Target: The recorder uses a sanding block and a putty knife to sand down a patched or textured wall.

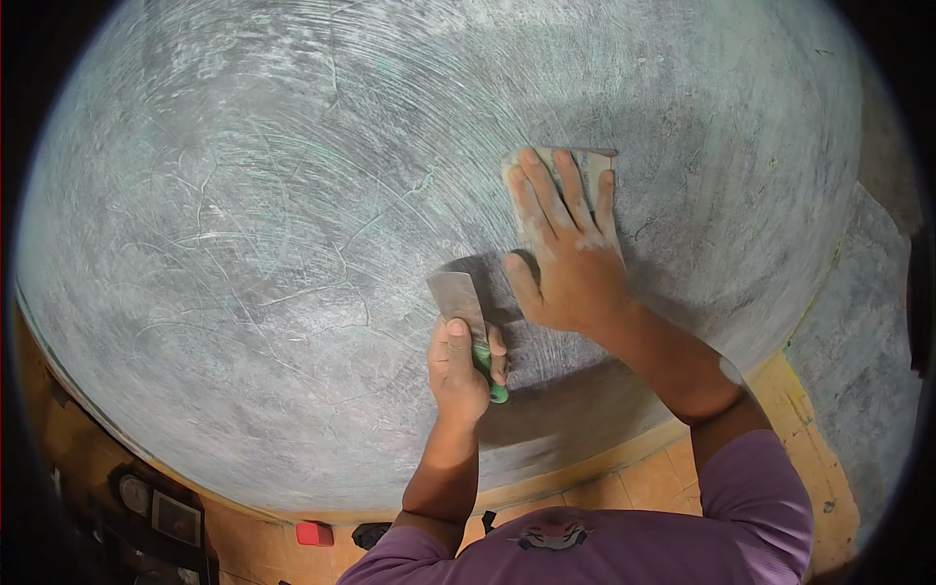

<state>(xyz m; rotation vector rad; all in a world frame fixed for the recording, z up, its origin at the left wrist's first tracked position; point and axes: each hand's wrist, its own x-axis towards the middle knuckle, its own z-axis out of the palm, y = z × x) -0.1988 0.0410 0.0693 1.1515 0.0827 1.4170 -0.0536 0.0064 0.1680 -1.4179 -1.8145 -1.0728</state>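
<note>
My left hand (457,369) grips a putty knife by its green handle (482,362), and its wide metal blade (458,300) points up. Just to the right and higher, my right hand (574,256) lies flat with fingers spread, pressing a sheet of sandpaper (596,164) against the wall (292,256). Printing shows on the back of the sheet. Pale dust coats the fingers of that hand. Grey and mottled, the wall carries curved scratch marks, greenish streaks and several thin cracks.
Orange tiles (599,493) cover the floor along the wall's base. A red object (314,534) and a black item (371,535) lie there. At lower left stands dark furniture with a round dial (134,495) and a framed panel (176,518). Another grey wall section (852,329) is at right.
</note>
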